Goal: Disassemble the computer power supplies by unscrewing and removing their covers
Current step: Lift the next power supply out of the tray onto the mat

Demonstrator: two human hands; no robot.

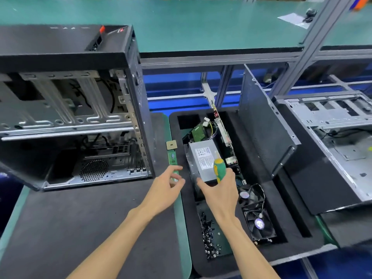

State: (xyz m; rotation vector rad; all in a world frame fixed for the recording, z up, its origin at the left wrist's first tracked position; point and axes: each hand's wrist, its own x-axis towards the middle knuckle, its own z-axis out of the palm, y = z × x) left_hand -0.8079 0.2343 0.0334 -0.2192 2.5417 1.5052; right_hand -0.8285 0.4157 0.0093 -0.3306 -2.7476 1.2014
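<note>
Head view, right hand (219,190) gripping upright screwdriver (218,169), before grey power supply (203,160)

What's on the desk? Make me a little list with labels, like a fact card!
left hand: left hand open, reaching toward the tray
right hand: right hand grips a green and yellow screwdriver
power supply: grey power supply lies in the black foam tray
fans: two fans in the tray
screws: pile of screws in a tray slot
left of tray: open computer case
</note>
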